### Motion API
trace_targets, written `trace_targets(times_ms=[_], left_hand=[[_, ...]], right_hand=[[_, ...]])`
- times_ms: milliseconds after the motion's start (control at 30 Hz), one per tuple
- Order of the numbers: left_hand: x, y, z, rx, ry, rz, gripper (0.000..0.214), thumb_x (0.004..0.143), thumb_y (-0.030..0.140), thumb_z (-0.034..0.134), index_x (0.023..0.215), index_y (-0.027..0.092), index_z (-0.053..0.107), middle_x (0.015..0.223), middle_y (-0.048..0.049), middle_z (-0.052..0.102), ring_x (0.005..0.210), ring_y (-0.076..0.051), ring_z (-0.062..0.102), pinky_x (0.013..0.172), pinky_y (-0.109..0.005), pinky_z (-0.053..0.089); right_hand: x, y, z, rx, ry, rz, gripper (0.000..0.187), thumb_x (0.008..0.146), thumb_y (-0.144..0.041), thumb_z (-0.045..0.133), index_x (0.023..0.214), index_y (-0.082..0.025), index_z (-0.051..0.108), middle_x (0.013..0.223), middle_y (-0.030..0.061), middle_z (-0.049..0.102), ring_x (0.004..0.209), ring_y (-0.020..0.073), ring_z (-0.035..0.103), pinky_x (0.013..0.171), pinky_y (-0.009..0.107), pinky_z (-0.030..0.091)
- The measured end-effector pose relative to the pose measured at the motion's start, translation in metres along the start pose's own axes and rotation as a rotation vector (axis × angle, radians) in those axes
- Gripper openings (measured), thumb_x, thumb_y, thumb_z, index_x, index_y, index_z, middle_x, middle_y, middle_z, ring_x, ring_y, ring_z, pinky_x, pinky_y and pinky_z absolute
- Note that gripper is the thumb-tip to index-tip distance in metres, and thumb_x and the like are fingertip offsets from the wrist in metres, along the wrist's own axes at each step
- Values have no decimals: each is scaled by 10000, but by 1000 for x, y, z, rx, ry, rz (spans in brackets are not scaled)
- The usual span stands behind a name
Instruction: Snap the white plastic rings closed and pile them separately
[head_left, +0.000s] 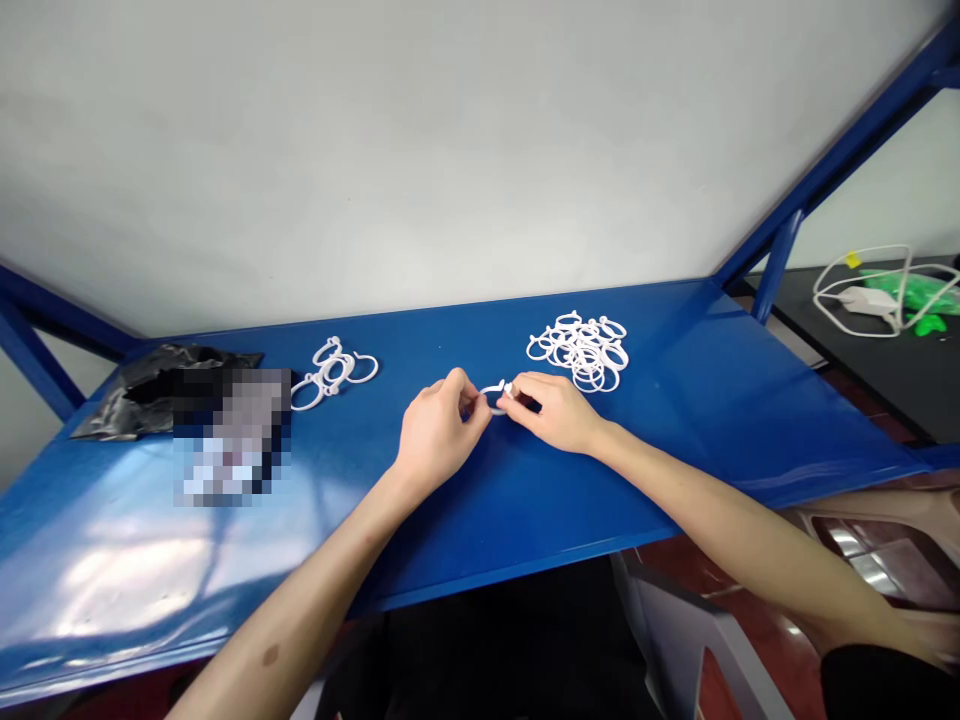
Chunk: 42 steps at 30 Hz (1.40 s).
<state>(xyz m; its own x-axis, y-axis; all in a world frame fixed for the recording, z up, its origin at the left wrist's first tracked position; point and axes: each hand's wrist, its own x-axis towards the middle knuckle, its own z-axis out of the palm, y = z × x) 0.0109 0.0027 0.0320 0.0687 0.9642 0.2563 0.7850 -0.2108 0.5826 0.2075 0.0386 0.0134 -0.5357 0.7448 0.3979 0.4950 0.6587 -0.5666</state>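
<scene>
Between my two hands is one white plastic ring (493, 390), which looks like a curtain ring, with a small gap or clasp near its right end. My left hand (441, 425) pinches its left side between thumb and fingers. On the clasp end, my right hand (553, 408) is closed in a pinch. A pile of similar white rings (581, 352) lies just beyond my right hand. Farther left, a smaller group of white rings (334, 370) rests on the blue table (480, 520).
At the left lie a crumpled black plastic bag (142, 400) and a blurred-out object (240, 430). A white wall rises behind the table, with blue frame posts (780, 260) at the sides. A black surface on the right holds a white cable (862, 325) and green plastic (911, 290).
</scene>
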Motion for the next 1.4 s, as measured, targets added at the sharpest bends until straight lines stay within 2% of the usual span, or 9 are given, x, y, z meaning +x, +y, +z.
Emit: trace_targets(times_ms=[167, 333, 500, 767, 1033, 1200, 1300, 1400], left_hand=[[-4, 1, 3, 81, -4, 117, 95, 914, 244, 568, 831, 231, 524, 792, -15, 678, 738, -171, 638, 668, -278, 446], [-5, 0, 5, -50, -27, 148, 78, 961, 308, 581, 954, 232, 597, 902, -20, 734, 809, -168, 671, 731, -282, 492], [-3, -2, 6, -169, -85, 113, 100, 956, 307, 611, 944, 236, 680, 878, -1, 761, 766, -157, 681, 733, -267, 511], [-8, 4, 8, -197, -50, -20, 158, 950, 305, 612, 910, 249, 755, 879, -1, 790, 750, -184, 709, 747, -293, 519], [-12, 3, 15, -39, -36, 6, 204, 927, 141, 558, 840, 218, 726, 873, -26, 778, 805, -200, 712, 730, -302, 502], [-10, 0, 17, -44, 17, 87, 195, 934, 124, 555, 828, 211, 693, 847, -14, 763, 779, -169, 694, 720, -275, 489], [-6, -3, 15, -81, 13, 136, 125, 954, 196, 586, 897, 217, 694, 873, -4, 771, 752, -154, 686, 699, -264, 484], [3, -9, 8, -56, 24, 139, 144, 966, 315, 607, 1045, 231, 693, 948, -13, 779, 765, -160, 689, 695, -272, 488]], right_hand=[[2, 6, -3, -65, 28, -6, 312, 1045, -386, 500, 856, -202, 666, 828, 30, 679, 755, 159, 617, 703, 290, 460], [0, 11, -1, -156, -32, -116, 296, 1059, -310, 461, 1032, -201, 735, 874, 50, 706, 803, 169, 646, 699, 290, 485], [-3, 11, 0, -347, -43, -208, 327, 1066, -298, 438, 1012, -200, 744, 798, 36, 679, 734, 161, 611, 617, 280, 432], [-8, -4, 6, -614, -19, -262, 341, 1046, -133, 372, 1024, -152, 712, 796, 70, 676, 712, 186, 569, 566, 321, 379], [-14, -10, 10, -739, -25, -378, 333, 1025, -82, 384, 973, -127, 710, 778, 70, 666, 727, 183, 558, 545, 324, 394], [-11, -9, 7, -744, 85, -432, 301, 1037, -101, 420, 966, -114, 712, 752, 45, 652, 707, 167, 546, 568, 317, 396], [-6, -8, 5, -736, 99, -413, 284, 1041, -119, 437, 1024, -127, 721, 761, 42, 658, 718, 163, 558, 586, 309, 387], [0, -1, -7, -717, 113, -260, 287, 1044, -145, 442, 1070, -184, 725, 828, 44, 680, 760, 163, 587, 615, 295, 389]])
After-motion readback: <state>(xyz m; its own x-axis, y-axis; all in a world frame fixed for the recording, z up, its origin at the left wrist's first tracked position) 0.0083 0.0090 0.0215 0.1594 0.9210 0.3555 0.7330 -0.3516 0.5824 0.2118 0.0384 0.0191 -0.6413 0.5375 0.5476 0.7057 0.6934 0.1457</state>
